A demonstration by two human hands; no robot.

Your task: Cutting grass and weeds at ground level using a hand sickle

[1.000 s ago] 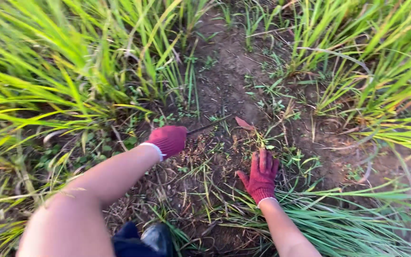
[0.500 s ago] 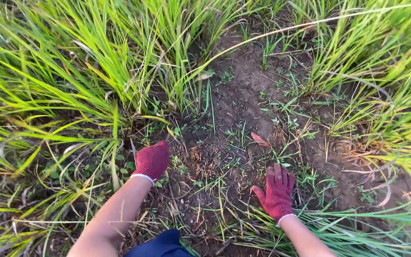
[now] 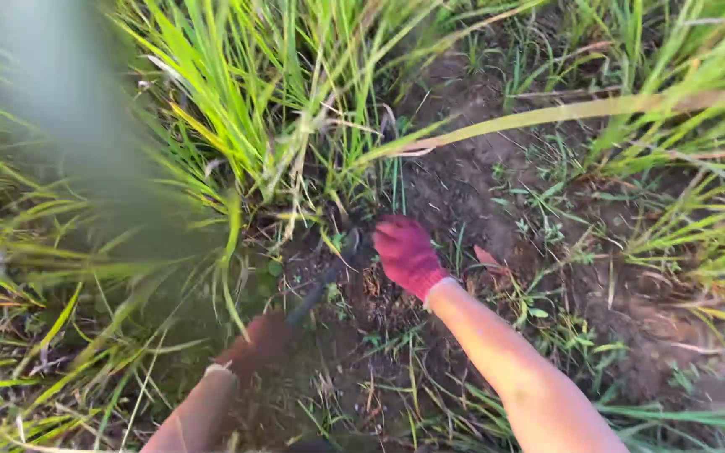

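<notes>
Between the clumps: on a strip of dark bare soil [image 3: 463,180] hemmed in by tall grass [image 3: 237,109], the person worked low to the ground.
Right hand: the right hand [image 3: 404,252], in a red knit glove, reached forward to the foot of the grass clump; its fingers were curled down into the soil and stems, but whether they pinched anything could not be told, as the back of the glove hid the tips.
Left hand: the left hand [image 3: 258,344], also gloved in red but in shadow and blurred, was closed around the handle of a thin dark tool [image 3: 325,281].
Tool: its dark shaft ran up and right from the left fist, its tip ending near the base of the clump, just beside the right hand.
Weeds: small green weeds [image 3: 539,218] dotted the soil to the right of the hand; a reddish dry leaf [image 3: 488,256] lay close by the wrist.
Progress: judging from the ground, part of the strip looked scraped clear, while plenty of small sprouts and loose dry blades remained, so the clearing seemed partway done.
Blur: a pale out-of-focus blade [image 3: 69,101] crossed the upper left.
</notes>
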